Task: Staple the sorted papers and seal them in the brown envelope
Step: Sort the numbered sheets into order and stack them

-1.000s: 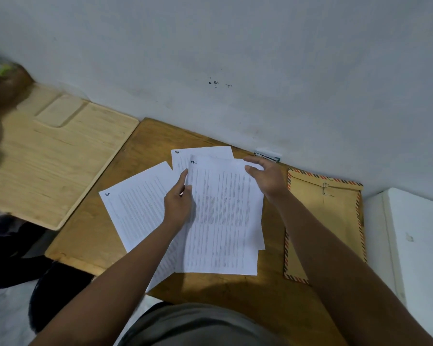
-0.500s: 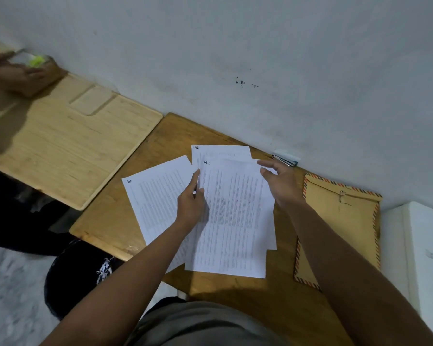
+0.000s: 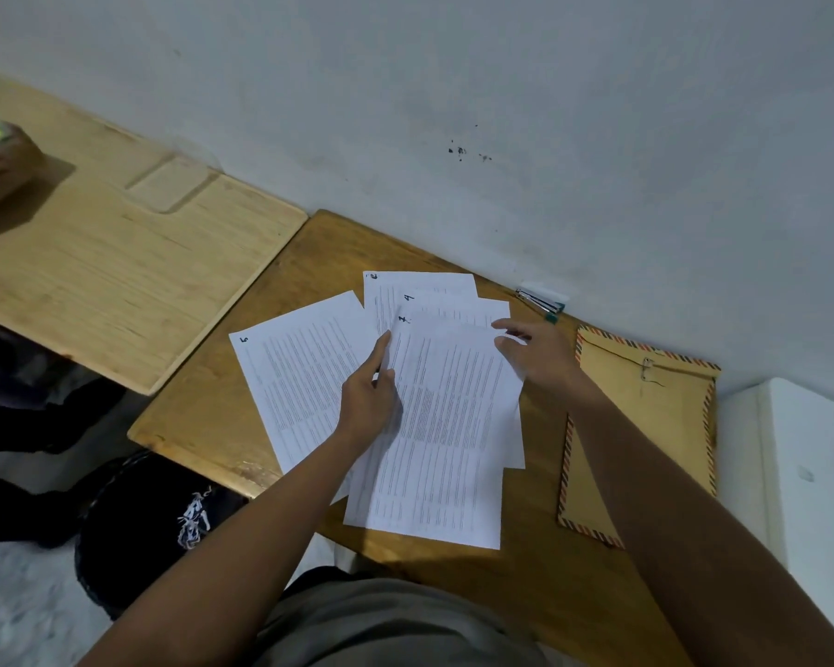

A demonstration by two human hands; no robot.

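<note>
Papers [image 3: 446, 426] fanned loose on desk [image 3: 203, 416], not squared up yet. Left hand [image 3: 369, 406] pinching top sheet's edge, right hand [image 3: 540, 358] open, fingertips on far corner. Stapler [image 3: 540, 300] untouched by wall, brown envelope [image 3: 656, 426] lying empty-looking off right. Stapling, sealing all left.

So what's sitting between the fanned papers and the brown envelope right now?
Head view: only bare table and the right hand with its forearm, reaching onto the papers. The envelope lies apart.
</note>
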